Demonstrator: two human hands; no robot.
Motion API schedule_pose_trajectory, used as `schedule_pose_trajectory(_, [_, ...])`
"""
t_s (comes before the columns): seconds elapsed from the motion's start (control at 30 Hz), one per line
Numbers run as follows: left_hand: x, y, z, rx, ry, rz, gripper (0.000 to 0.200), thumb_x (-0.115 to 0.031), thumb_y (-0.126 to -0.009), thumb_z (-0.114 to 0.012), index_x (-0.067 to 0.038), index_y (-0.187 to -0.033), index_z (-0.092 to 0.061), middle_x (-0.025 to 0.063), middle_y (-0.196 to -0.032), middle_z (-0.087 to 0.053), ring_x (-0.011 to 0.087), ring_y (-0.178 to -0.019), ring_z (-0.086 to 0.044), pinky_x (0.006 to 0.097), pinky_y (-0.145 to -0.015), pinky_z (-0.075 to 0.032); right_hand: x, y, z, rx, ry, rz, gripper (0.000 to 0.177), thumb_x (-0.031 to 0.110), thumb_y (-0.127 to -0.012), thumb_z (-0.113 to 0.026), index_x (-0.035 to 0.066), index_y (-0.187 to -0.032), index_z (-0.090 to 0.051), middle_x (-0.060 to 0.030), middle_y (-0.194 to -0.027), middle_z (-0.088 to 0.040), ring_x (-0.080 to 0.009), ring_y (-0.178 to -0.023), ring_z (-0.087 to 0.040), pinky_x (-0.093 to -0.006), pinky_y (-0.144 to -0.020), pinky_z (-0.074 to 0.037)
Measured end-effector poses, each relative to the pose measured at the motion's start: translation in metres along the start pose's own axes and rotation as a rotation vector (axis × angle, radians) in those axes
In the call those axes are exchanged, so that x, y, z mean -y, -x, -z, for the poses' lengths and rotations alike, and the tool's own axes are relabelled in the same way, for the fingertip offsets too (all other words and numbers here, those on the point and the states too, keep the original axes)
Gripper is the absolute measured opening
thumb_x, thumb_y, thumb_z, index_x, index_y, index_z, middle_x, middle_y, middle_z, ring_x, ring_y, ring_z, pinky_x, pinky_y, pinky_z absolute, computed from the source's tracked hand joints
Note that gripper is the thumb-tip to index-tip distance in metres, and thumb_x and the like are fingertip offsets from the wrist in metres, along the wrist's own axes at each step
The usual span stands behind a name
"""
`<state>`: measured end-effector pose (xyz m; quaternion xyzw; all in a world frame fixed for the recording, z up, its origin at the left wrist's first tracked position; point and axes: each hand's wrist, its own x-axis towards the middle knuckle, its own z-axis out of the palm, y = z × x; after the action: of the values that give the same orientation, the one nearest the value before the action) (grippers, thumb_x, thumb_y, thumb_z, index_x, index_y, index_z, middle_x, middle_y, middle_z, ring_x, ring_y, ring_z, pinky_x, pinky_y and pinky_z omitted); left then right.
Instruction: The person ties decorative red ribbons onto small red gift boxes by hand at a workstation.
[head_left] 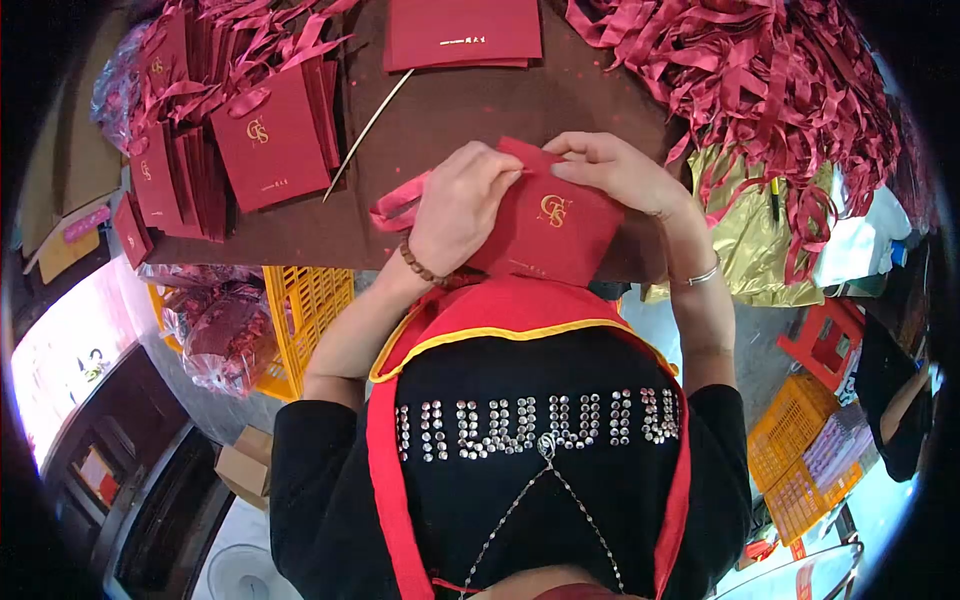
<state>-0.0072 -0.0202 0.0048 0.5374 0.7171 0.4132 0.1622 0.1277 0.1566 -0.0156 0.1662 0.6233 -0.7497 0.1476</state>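
Fingers [490,165] on red "GS" bag [560,240]

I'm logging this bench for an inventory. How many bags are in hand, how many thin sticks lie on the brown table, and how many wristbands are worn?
Dark red paper bag with gold logo, held by left hand and right hand: 1
Thin pale stick: 1
Wristbands, brown bead bracelet and silver bangle: 2
Total: 4

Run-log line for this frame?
left hand: holds red bag | right hand: pinches bag top | ribbon by left hand | bag stack, ribbon pile on table
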Motion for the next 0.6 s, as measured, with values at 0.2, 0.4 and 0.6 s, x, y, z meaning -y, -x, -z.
schedule_pose_trajectory(0.2, [0.0042,-0.005,-0.0104,0.011,-0.031,-0.008,0.006,-0.005,-0.081,-0.061,-0.001,-0.083,-0.058,0.0145,-0.075,-0.055,0.0326,-0.071,-0.057,0.0391,-0.062,-0.046,0.0013,0.0037,-0.0018,0.006,-0.088,-0.002,0.023,0.009,-0.091,-0.052,0.001,-0.112,-0.051,-0.0015,-0.099,-0.062,-0.0043,-0.089,-0.056,-0.0196,-0.078,-0.045])
schedule_pose_trajectory(0.4, [0.002,-0.0068,-0.0105,0.006,-0.08,-0.04,0.006,-0.006,-0.081,-0.06,-0.001,-0.08,-0.056,0.0146,-0.073,-0.054,0.033,-0.07,-0.056,0.0409,-0.062,-0.046,0.0008,0.0062,-0.0039,-0.01,-0.085,0.021,0.03,0.008,-0.091,-0.051,0.0,-0.12,-0.049,-0.0027,-0.102,-0.062,-0.0052,-0.092,-0.056,-0.0202,-0.08,-0.045])
schedule_pose_trajectory(0.6, [-0.0018,-0.0075,-0.0109,0.024,-0.151,-0.068,0.008,-0.006,-0.081,-0.059,0.0,-0.078,-0.055,0.0147,-0.073,-0.055,0.0326,-0.07,-0.057,0.0415,-0.061,-0.046,0.0007,0.0074,-0.0043,0.002,-0.085,0.042,0.035,0.006,-0.091,-0.051,-0.002,-0.124,-0.046,-0.0049,-0.108,-0.061,-0.0071,-0.096,-0.056,-0.0215,-0.084,-0.045])
